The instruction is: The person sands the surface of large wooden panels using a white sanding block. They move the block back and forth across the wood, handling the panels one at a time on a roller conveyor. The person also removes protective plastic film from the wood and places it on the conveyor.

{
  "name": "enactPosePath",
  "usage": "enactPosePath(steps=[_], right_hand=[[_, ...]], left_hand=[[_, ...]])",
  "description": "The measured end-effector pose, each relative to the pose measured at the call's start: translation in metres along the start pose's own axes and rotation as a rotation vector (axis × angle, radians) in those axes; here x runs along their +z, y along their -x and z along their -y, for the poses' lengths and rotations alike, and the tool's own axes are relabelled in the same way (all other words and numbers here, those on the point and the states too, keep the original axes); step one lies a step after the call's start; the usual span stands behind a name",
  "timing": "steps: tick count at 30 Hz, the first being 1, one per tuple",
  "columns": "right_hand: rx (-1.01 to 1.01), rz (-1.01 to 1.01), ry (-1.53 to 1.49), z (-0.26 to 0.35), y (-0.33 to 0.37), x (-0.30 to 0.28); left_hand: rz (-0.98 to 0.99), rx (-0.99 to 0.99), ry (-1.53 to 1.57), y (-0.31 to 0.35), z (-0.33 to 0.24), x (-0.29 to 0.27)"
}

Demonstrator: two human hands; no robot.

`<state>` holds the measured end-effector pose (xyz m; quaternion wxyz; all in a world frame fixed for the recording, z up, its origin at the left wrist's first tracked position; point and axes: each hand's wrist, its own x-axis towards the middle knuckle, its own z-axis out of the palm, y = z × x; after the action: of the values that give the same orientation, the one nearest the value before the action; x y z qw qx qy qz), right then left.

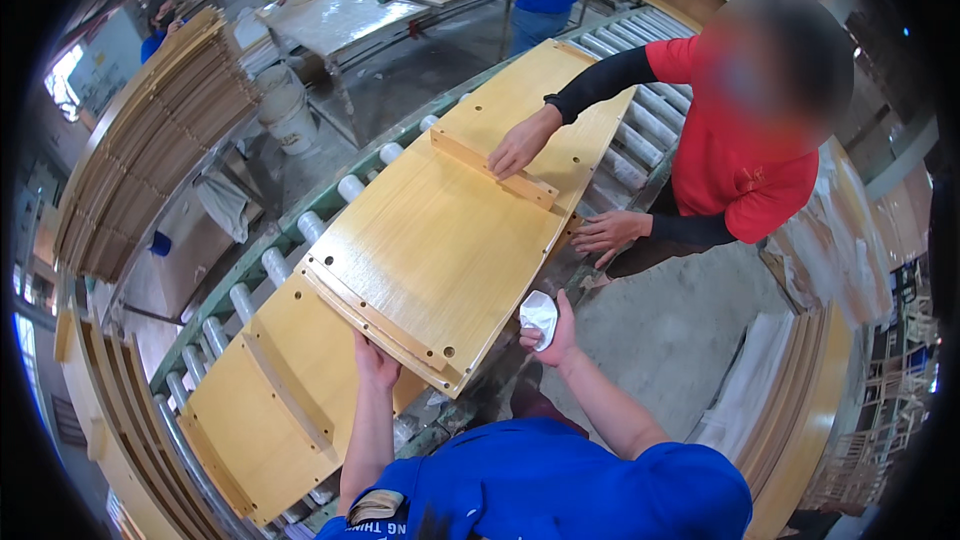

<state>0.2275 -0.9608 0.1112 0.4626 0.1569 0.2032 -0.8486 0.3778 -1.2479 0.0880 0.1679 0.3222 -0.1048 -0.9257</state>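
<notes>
One co-worker's arm (605, 82) over panel (430, 230)

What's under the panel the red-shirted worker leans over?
Rollers show either side of the panel; another panel past its near end. Anything under its middle is covered.

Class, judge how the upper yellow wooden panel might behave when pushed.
The panel would probably feel stiff: it is a broad board with a wooden batten across it. It might travel easily, since rollers show along both sides.

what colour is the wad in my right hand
The rounded, cloth-like wad is white, seen best in the head view.
</notes>
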Motion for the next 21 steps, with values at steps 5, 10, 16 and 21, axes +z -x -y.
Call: enactPosePath(steps=[5,10,16,21], right_hand=[[0.076,-0.024,-0.032,0.048,-0.003,-0.011],[0.130,-0.077,0.021,0.095,-0.020,-0.022],[0.120,-0.007,-0.085,0.161,-0.020,-0.045],[0.037,-0.016,-0.119,0.215,-0.001,-0.059]], left_hand=[[-0.016,-0.101,-0.167,-0.041,0.002,0.011],[-0.119,-0.115,-0.474,-0.058,0.035,0.047],[-0.059,-0.129,-0.430,-0.098,0.088,0.146],[-0.133,-0.106,-0.448,-0.144,0.138,0.215]])
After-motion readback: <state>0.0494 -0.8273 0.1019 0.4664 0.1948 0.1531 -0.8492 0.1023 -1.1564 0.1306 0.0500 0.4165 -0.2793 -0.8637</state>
